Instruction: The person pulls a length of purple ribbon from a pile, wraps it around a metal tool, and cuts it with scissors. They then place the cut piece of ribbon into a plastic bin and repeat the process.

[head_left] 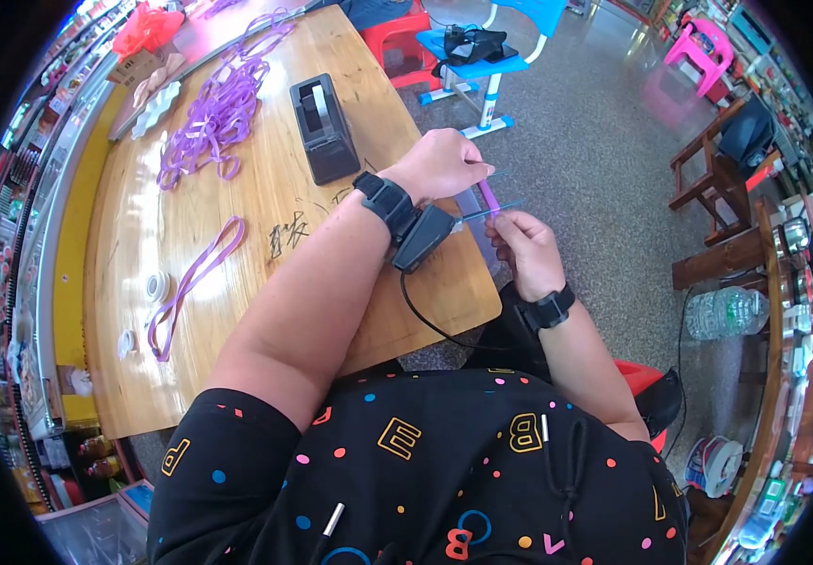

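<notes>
Beyond the table's right edge, a short length of purple ribbon (pixel 488 196) runs between my two hands. My left hand (pixel 444 164) is closed near its upper end, thumb and fingers pressed together. My right hand (pixel 527 247) pinches its lower end. Thin bluish rods (pixel 508 205) stick out to the right beside the ribbon; how they are fixed is hard to make out. A black device with a cable (pixel 425 237) sits against my left wristband (pixel 386 201). On my right wrist is another black band (pixel 549 309).
The wooden table (pixel 265 273) carries a black tape dispenser (pixel 325 130), a tangled heap of purple ribbon (pixel 218 118), a loose ribbon loop (pixel 197 282) and a white roll (pixel 157 286). Rightward are a blue chair (pixel 491 52), a pink chair (pixel 700 55) and a clear water bottle (pixel 729 313).
</notes>
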Demonstrator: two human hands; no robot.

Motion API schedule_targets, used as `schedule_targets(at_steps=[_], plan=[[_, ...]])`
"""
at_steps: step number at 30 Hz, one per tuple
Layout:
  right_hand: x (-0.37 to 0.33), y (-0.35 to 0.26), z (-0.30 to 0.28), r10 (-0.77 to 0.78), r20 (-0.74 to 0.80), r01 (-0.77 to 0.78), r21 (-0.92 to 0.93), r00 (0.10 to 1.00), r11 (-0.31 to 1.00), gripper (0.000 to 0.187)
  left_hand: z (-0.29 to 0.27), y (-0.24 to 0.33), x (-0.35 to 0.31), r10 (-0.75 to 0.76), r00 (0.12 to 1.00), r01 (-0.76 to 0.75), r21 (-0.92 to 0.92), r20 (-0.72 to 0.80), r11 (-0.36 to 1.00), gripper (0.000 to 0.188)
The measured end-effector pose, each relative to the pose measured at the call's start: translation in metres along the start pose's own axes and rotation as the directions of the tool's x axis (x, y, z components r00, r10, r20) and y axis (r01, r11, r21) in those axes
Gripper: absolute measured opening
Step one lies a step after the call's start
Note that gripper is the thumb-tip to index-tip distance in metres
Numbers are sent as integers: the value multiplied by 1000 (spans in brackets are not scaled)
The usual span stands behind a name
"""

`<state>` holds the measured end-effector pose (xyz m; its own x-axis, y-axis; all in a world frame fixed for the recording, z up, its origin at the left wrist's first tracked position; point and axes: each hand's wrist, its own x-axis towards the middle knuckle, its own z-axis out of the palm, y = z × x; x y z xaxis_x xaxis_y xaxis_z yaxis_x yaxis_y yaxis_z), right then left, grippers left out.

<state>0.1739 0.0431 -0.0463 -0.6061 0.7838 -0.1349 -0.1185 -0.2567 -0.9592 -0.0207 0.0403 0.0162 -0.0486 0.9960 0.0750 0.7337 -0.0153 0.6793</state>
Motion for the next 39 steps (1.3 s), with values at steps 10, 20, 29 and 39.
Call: schedule_targets(at_steps=[10,20,29,39], plan=[[1,10,3,-313,-117,246,-390,943,887,6,0,0,-1,5,1000,-5,-4,-8,1000,31],[-8,-3,11,-151,-156,140,-78,976,987,9,2,6,-5,-51,999,51,-23,2,998,26],[5,-9,3,-75,-80,70,-69,994,995,9,17,4,-40,490,858,-473,135,-156,871,12],[2,-13,-1,-298,-142,225,-384,944,896,10,37,18,-51,536,810,-447,340,-238,827,6]])
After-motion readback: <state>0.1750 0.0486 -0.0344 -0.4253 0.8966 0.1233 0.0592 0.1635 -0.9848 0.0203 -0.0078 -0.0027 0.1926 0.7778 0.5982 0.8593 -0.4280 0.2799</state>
